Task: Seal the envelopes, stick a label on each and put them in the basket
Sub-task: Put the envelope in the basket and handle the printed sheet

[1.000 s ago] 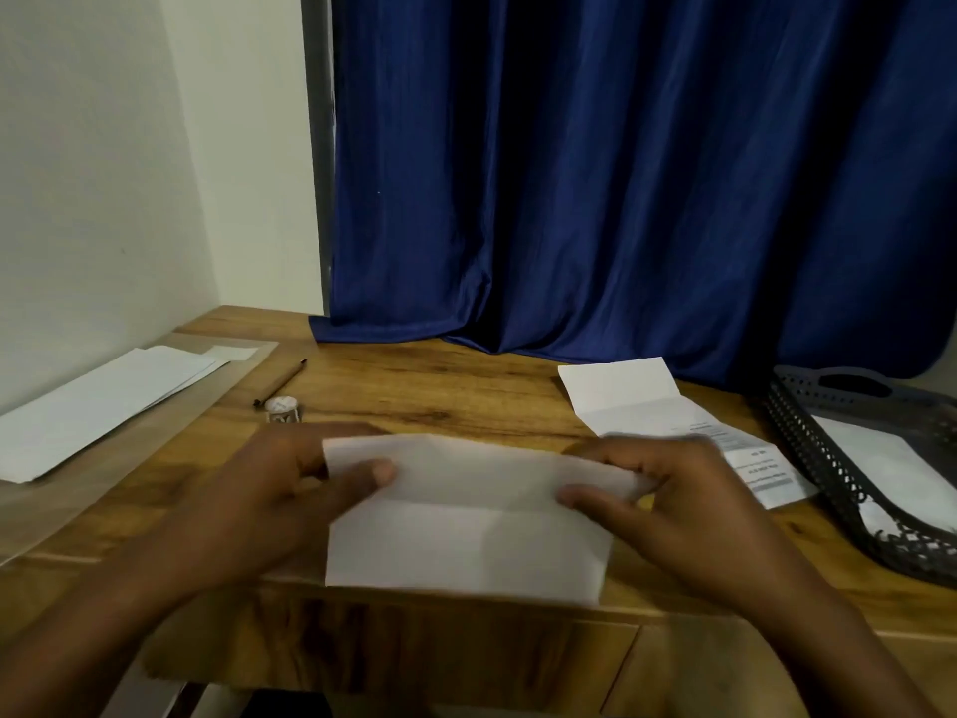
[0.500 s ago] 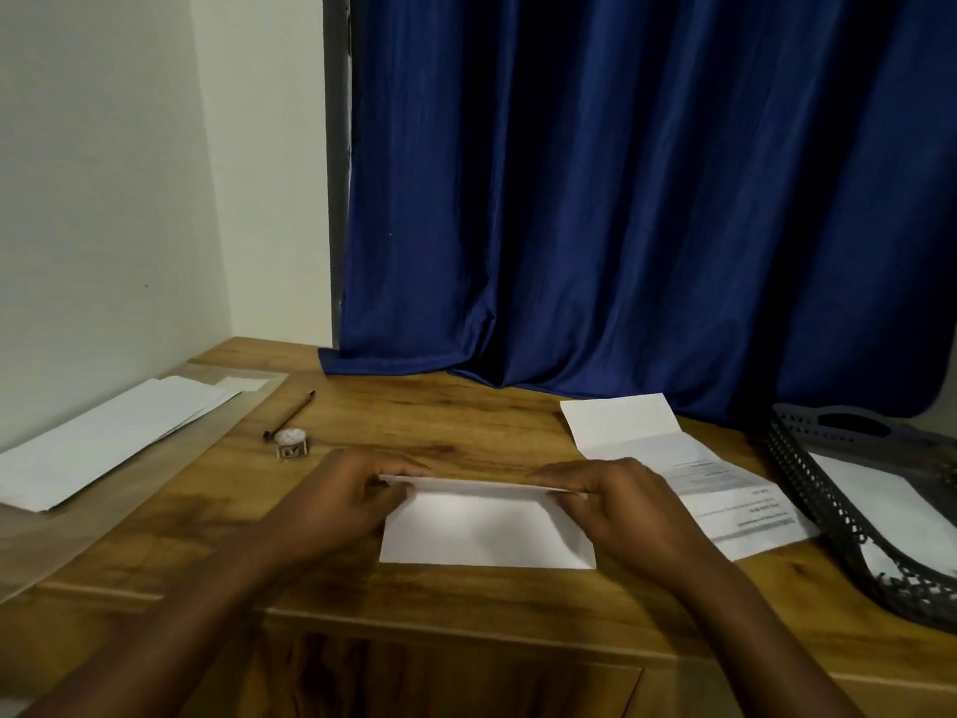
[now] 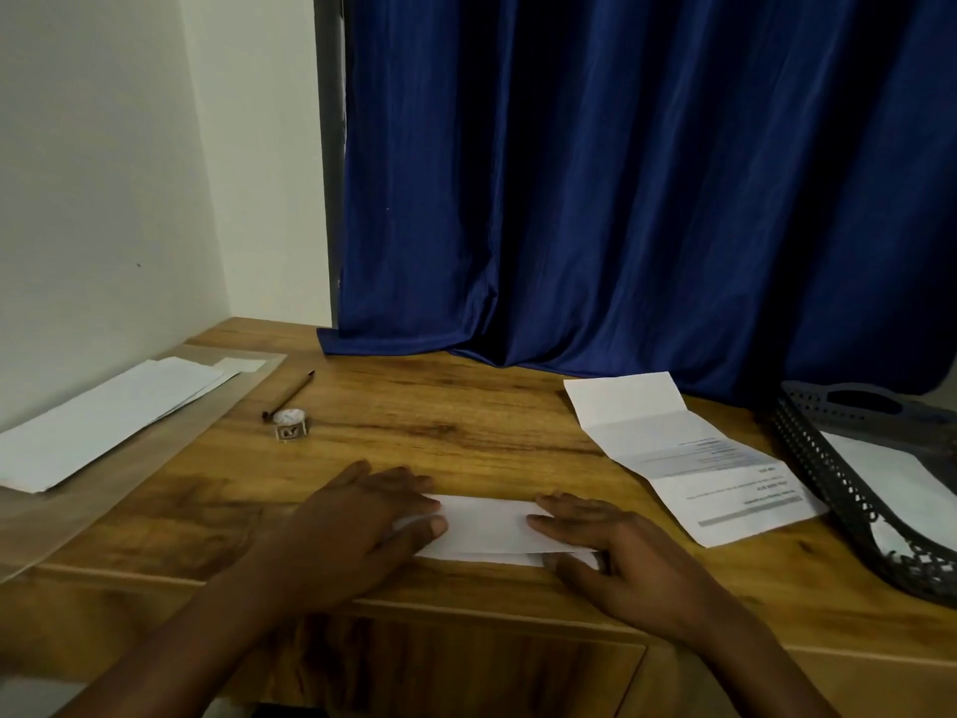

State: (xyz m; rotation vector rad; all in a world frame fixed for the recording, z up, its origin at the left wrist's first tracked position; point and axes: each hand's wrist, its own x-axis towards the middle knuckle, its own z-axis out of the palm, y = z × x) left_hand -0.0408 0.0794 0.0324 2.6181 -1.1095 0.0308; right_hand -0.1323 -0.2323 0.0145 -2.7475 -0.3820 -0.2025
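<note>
A folded white paper (image 3: pixel 487 526) lies flat near the wooden desk's front edge. My left hand (image 3: pixel 357 515) presses on its left end, fingers spread over it. My right hand (image 3: pixel 621 551) rests on its right end, fingers flat on top and thumb at the near corner. A stack of white envelopes (image 3: pixel 103 417) lies at the far left on a clear sheet. The dark plastic basket (image 3: pixel 828 458) stands at the right edge with a white envelope (image 3: pixel 890 484) inside. A small roll of labels (image 3: pixel 290 424) sits left of centre.
A printed letter (image 3: pixel 689 458), creased in three, lies unfolded between the folded paper and the basket. A pencil (image 3: pixel 290 399) lies behind the label roll. A blue curtain (image 3: pixel 621 199) hangs at the desk's back edge. A white wall closes the left side.
The paper was held up half folded a second ago. It has since been laid on the desk and folded narrower, and both hands now press it flat.
</note>
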